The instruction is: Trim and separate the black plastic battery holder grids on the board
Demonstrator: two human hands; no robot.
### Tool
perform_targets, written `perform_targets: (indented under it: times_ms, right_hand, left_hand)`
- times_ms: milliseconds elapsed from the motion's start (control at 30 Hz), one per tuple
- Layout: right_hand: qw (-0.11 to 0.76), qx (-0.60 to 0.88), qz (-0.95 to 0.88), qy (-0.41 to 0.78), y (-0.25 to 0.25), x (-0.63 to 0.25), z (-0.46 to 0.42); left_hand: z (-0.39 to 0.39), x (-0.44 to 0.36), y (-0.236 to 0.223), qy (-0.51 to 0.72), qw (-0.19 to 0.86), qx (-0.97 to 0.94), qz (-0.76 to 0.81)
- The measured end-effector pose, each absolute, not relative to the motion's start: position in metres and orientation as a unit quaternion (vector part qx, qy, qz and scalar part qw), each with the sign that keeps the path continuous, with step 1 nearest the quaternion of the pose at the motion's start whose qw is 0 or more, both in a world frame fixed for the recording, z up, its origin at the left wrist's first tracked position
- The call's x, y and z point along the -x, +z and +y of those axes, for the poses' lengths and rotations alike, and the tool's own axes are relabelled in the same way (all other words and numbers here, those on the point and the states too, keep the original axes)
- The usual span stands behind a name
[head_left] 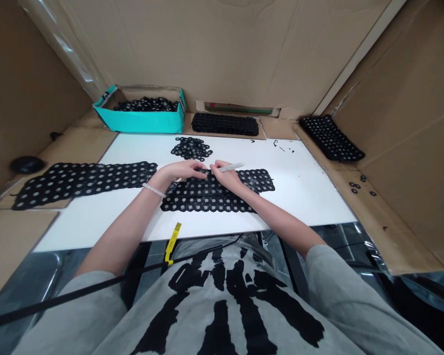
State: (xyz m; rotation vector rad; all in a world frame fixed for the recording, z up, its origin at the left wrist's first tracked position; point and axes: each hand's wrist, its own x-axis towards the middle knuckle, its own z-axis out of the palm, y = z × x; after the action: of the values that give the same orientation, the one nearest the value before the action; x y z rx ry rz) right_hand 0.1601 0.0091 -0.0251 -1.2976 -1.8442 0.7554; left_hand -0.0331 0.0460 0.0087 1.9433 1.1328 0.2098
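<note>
A black mat of joined rings lies on the white board in front of me, its middle partly covered by my hands and wrists. My right hand is closed round a slim white pen-like tool, its back end pointing up to the right and its tip hidden near the mat's upper edge. Across from it, my left hand has its thumb and fingers pinched at that same edge; the exact bit between the fingertips is too small to make out. Just beyond both hands sits a pile of loose black rings.
A turquoise box of black rings stands at the back left. Folded ring mats lie at the back and the right. A long ring mat stretches leftward. Cardboard walls surround the white board. Stray rings lie right.
</note>
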Motion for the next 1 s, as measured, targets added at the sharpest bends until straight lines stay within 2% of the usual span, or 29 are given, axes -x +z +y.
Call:
perform_targets:
  times_ms: [167, 400, 567, 1000]
  right_hand:
    - [0.352, 0.502, -0.711, 0.344, -0.027, -0.166, 0.013]
    - [0.345, 0.486, -0.728, 0.340, -0.029, -0.164, 0.008]
    - [0.328, 0.498, -0.756, 0.269, -0.027, -0.161, 0.005]
    - [0.315, 0.517, -0.763, 0.228, -0.024, -0.158, 0.005]
  left_hand:
    - [0.045, 0.029, 0.007, 0.062, 0.360, -0.802, 0.473]
    - [0.045, 0.028, 0.001, 0.110, 0.403, -0.757, 0.502]
    - [0.046, 0.027, -0.002, 0.112, 0.456, -0.720, 0.511]
    - [0.050, 0.033, 0.001, 0.125, 0.468, -0.720, 0.497]
